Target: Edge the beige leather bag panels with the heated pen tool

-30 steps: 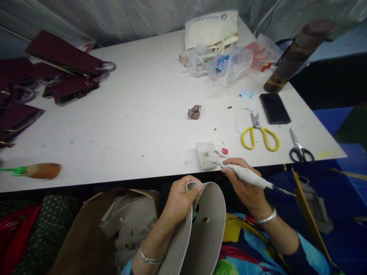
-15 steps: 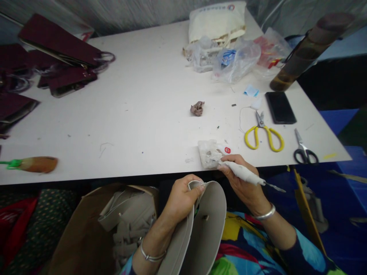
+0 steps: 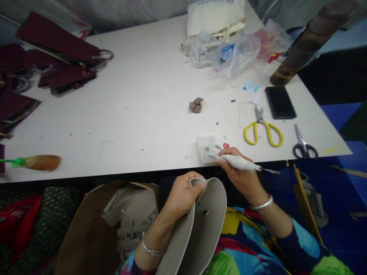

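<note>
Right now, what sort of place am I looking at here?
Probably a small bag-making workshop: a white worktable with yellow scissors, maroon bags stacked at its far left, and a cardboard box of grey pieces below it.

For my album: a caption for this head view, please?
Left hand grips beige leather pieces; right hand dips a white-wrapped tool into a glue pad.

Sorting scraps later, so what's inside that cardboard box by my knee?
The cardboard box holds a jumble of grey strips. Whatever lies beneath them is covered.
</note>
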A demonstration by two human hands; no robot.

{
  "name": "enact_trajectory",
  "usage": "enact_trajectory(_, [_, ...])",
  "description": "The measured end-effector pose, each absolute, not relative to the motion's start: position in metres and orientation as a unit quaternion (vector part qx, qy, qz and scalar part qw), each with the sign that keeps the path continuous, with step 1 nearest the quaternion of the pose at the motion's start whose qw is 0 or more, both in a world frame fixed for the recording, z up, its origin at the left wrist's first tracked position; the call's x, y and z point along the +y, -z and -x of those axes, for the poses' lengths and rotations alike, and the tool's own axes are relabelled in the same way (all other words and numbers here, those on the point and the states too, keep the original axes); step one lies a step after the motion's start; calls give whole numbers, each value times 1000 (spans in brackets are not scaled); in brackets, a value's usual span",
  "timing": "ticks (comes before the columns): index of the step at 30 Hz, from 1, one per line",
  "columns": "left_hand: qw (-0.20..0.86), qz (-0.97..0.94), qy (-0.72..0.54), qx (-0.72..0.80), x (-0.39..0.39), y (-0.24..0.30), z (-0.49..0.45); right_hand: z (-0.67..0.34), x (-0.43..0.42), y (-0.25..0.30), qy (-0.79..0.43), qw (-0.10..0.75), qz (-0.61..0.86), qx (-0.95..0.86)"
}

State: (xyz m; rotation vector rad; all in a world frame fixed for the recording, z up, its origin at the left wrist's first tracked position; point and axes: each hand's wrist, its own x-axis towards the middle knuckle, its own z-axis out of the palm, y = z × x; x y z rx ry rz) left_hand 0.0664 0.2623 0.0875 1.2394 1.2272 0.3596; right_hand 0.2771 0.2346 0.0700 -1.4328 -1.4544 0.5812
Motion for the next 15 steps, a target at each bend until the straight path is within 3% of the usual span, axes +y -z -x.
enact_trajectory(5, [625, -552, -137, 535, 262, -91, -68, -277, 229, -78, -233, 535, 581, -568])
enact_trajectory(10, [619, -569, -130, 525, 261, -92, -69, -273, 217, -70, -467, 558, 507, -461])
enact_trajectory(15, [634, -563, -126, 515, 260, -91, -71, -270, 210, -58, -507, 546, 506, -434])
